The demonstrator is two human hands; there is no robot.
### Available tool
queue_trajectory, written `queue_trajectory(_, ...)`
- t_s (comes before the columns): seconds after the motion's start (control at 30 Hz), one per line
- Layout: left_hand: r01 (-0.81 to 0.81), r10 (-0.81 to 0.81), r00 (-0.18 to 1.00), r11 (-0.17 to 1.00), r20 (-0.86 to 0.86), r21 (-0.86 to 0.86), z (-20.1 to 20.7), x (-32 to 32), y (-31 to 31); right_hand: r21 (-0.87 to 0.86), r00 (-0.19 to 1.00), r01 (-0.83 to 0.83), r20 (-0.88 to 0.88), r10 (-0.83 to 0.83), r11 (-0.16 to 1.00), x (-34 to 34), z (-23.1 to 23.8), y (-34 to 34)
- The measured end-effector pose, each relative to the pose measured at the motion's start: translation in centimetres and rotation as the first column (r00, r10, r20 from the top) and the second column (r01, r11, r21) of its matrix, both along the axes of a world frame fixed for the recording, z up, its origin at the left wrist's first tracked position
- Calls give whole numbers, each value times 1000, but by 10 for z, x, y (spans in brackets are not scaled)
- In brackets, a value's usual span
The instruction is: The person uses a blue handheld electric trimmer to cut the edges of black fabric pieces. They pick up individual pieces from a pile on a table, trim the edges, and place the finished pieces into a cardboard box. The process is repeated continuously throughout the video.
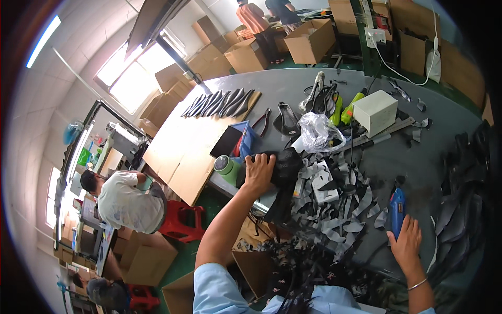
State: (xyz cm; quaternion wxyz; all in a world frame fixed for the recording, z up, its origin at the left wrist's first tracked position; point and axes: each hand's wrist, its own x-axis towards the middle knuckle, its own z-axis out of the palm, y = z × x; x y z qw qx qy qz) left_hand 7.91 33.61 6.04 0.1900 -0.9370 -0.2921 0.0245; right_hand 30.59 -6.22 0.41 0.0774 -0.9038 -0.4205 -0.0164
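On the grey table, my left hand (260, 175) rests over a soft black textured piece (286, 166), its fingers bent over the near end. The exact kind of this piece does not show. At the right, my right hand (408, 243) grips the lower end of a blue hand tool (398, 205) with a dark tip; the tool's kind is unclear. Grey and black cut scraps (334, 225) lie heaped between my hands. Left of the black piece stand a green-lidded container (225, 166) and a blue bin (250, 137).
Dark curved pieces (222, 102) lie in a row on a tan board (178, 141). A white box (375, 112), clear plastic bag (320, 132), pliers (263, 122) and yellow-green tools (351, 109) sit farther back. Black pieces (460, 220) are piled right. Other people work beyond the table.
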Motion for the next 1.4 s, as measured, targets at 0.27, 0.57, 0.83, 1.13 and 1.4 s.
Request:
queue_trajectory(0.27, 94, -94, 995, 996, 21, 3, -3, -11, 0, 17, 999, -24, 25, 24, 1000, 1, 2, 3)
queue_trajectory(0.57, 160, -176, 938, 984, 298, 76, 43, -47, -45, 53, 997, -44, 69, 41, 998, 0, -4, -1)
queue_trajectory(0.83, -232, 132, 660, 972, 740, 34, 108, -159, -118, 74, 991, -67, 122, 58, 995, 3, -15, -3)
queue_trajectory(1.13, -224, 621, -254, 708, 741, -670, 96, -383, -294, 50, 990, -72, 128, 65, 996, 6, -19, -5)
queue_trajectory(1.4, 204, 822, -563, 39, -85, -978, -69, -475, -566, 36, 966, -116, 235, 105, 993, 26, -40, -9)
